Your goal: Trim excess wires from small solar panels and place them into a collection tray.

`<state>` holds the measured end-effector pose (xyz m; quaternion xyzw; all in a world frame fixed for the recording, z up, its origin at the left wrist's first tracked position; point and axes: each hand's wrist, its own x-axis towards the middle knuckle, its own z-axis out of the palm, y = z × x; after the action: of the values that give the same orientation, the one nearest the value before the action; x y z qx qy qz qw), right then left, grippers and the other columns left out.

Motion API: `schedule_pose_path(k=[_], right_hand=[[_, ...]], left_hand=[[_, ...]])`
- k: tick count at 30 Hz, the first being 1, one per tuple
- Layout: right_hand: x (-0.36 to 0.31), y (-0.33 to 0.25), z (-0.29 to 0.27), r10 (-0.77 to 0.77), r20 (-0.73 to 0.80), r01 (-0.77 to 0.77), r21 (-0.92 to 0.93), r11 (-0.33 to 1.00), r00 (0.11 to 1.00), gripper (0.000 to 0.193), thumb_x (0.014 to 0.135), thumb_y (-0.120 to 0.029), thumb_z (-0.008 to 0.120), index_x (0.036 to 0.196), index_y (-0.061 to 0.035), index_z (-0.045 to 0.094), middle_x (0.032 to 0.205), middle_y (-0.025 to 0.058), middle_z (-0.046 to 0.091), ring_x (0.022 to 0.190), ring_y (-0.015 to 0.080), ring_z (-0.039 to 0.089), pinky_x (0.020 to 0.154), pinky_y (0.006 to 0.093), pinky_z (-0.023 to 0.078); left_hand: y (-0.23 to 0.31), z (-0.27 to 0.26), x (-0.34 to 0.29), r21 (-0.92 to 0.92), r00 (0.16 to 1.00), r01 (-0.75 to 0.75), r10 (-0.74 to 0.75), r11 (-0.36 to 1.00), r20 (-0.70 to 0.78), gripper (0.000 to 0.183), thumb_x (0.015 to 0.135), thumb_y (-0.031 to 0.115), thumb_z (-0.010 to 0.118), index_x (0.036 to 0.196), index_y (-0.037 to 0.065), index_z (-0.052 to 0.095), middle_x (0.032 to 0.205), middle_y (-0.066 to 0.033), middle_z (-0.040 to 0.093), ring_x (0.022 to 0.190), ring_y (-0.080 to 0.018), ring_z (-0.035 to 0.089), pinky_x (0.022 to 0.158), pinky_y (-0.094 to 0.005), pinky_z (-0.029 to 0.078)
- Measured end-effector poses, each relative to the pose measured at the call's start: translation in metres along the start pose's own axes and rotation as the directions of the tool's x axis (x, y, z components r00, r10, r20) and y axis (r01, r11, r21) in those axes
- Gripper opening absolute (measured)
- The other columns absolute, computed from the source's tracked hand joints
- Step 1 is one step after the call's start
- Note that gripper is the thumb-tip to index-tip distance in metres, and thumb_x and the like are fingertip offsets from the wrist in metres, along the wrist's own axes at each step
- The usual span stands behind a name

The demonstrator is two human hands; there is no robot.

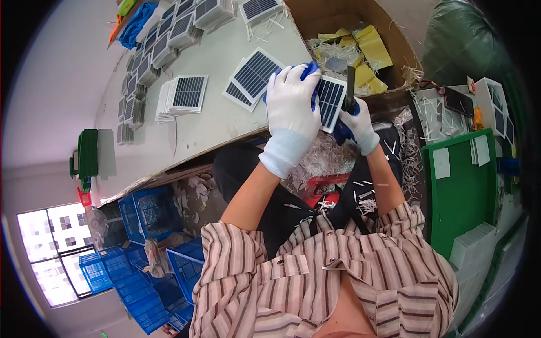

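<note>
Both my hands wear white knit gloves with blue palms. My left hand (293,101) is closed on a small solar panel (331,100) with dark cells and a white border, tilted up at the table's edge. My right hand (360,127) grips a dark, narrow, blade-like tool (350,83), held upright along the panel's right edge. Its exact kind is unclear. Beside my left hand, two overlapping solar panels (257,72) lie on the table. A fanned stack of panels (188,92) sits farther left.
Many stacked panels (163,52) line the table's (217,42) far left. A cardboard box (324,17) with yellow scraps and white strips stands ahead. On the right are a green tray (459,186) and a dark green sack (465,45). Blue crates (132,281) stand lower left; white strips cover my lap.
</note>
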<state>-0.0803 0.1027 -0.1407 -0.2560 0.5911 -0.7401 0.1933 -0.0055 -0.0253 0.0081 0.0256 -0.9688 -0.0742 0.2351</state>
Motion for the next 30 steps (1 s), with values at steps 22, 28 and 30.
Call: schedule_pose_path(k=[22, 28, 30], right_hand=[[-0.003, -0.022, 0.006, -0.056, 0.019, 0.056, 0.018, 0.998, 0.998, 0.013, 0.077, -0.006, 0.066, 0.089, -0.0013, 0.063, 0.072, 0.0014, 0.062, 0.066, 0.0054, 0.056, 0.061, 0.0236, 0.047], [-0.062, -0.039, 0.032, 0.022, 0.505, 0.119, -0.245, 0.962, 0.863, 0.024, 0.07, -0.019, 0.075, 0.074, 0.0002, 0.062, 0.071, 0.0126, 0.062, 0.061, 0.0168, 0.062, 0.059, 0.027, 0.049], [-0.085, -0.036, 0.038, -0.073, 0.269, 0.115, -0.145, 0.983, 0.961, 0.023, 0.072, -0.015, 0.074, 0.084, 0.0012, 0.062, 0.077, 0.0115, 0.064, 0.065, 0.0147, 0.062, 0.063, 0.0275, 0.05]], left_hand=[[0.013, 0.011, 0.0, -0.096, 0.989, 0.004, -0.018, 0.995, -0.148, 0.028, 0.072, 0.0, 0.06, 0.098, 0.007, 0.063, 0.104, -0.0125, 0.06, 0.1, -0.0336, 0.054, 0.086, -0.0423, 0.043], [0.015, 0.013, -0.001, -0.046, 0.986, 0.075, -0.081, 0.996, -0.146, 0.03, 0.072, -0.001, 0.06, 0.1, 0.008, 0.064, 0.101, -0.0118, 0.06, 0.098, -0.0328, 0.054, 0.086, -0.0415, 0.043], [0.016, 0.013, -0.001, -0.069, 0.981, 0.052, -0.064, 0.996, -0.182, 0.03, 0.072, 0.002, 0.062, 0.101, 0.007, 0.064, 0.101, -0.0116, 0.06, 0.098, -0.0327, 0.054, 0.086, -0.0413, 0.043]])
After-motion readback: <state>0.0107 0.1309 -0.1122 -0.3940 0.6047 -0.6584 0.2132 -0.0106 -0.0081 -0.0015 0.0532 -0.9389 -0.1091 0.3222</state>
